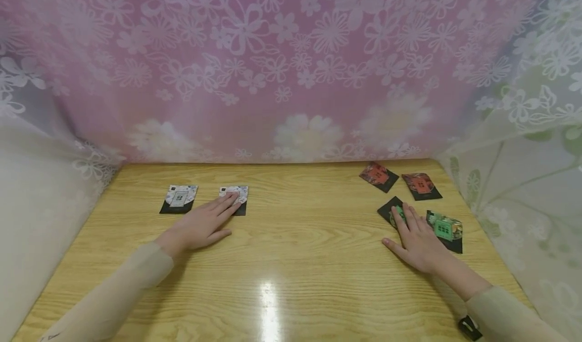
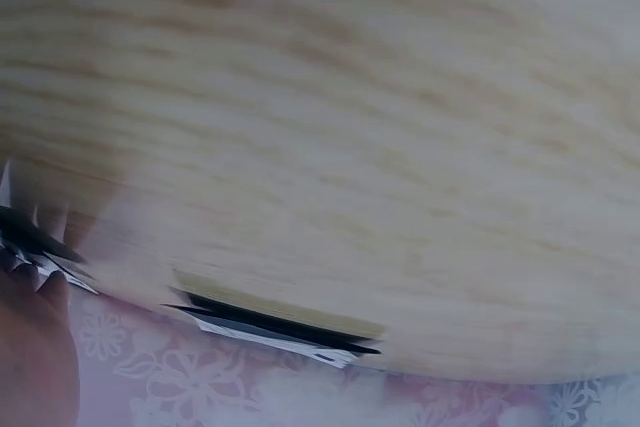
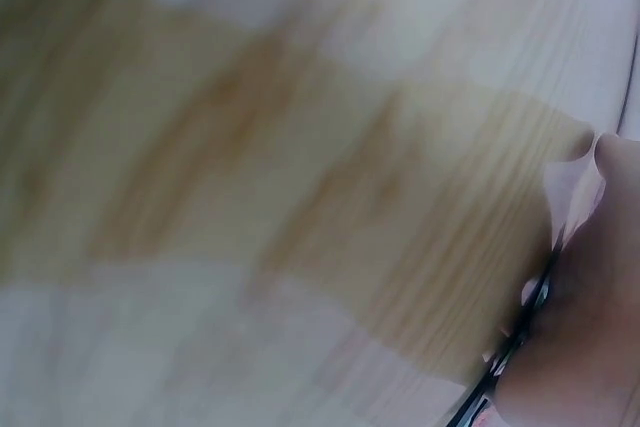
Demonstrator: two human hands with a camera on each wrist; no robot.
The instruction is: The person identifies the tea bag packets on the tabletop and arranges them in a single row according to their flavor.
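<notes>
My left hand (image 1: 202, 227) lies with fingers extended over a small flat packet (image 1: 242, 194), white with a floral print and a black lower part. A matching white-and-black packet (image 1: 179, 198) is just left of it; the left wrist view shows a similar packet (image 2: 275, 329) edge-on beside the fingers. On the right, straight fingers of my right hand (image 1: 420, 243) rest on a black-and-green packet (image 1: 387, 210), covering much of it. Another green-and-black packet (image 1: 446, 229) lies beside that hand, its edge close to the knuckles. In the right wrist view a dark packet edge (image 3: 510, 349) shows beside the hand.
Two red-and-black packets, one tilted (image 1: 379, 177) and one farther right (image 1: 422, 186), lie at the back right of the wooden table (image 1: 300, 261). Flowered pink cloth (image 1: 291, 79) hangs behind the table, and pale cloth flanks both sides. A black clip-like object (image 1: 469, 328) is by the right sleeve.
</notes>
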